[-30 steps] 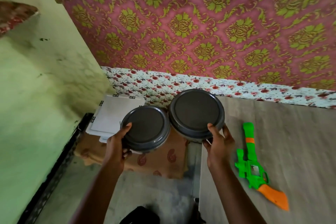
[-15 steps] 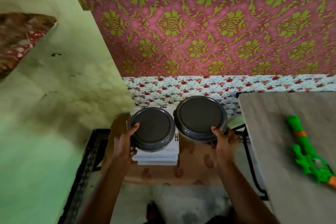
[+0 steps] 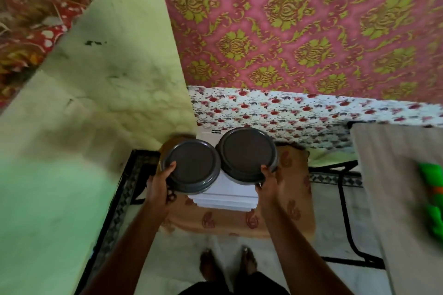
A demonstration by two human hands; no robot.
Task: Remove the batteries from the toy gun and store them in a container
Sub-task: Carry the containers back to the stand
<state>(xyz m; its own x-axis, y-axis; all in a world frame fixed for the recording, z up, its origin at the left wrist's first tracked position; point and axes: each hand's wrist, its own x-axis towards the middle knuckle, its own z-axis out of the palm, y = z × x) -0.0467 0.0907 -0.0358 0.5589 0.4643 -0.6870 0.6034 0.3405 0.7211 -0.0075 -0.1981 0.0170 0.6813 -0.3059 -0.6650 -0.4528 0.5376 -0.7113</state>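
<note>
- Grasping the left container point(image 3: 190, 166), left hand point(image 3: 158, 187) fingers point(image 3: 170, 167) curl round its rim.
- Right hand point(image 3: 268, 182) fingers point(image 3: 265, 170) grasp the right container point(image 3: 247, 154), touching the other.

Table point(image 3: 395, 199) sat far right, grey-brown top. Behind it: pink wall point(image 3: 299, 31) with green damask print, floral strip point(image 3: 287, 112) along its base. Left of table: black metal frame point(image 3: 345, 208), pale floor point(image 3: 330, 223), brown paisley mat point(image 3: 299, 187). Far left of table: stained green plaster wall point(image 3: 96, 103), black patterned border point(image 3: 124, 194) at its foot.
</note>
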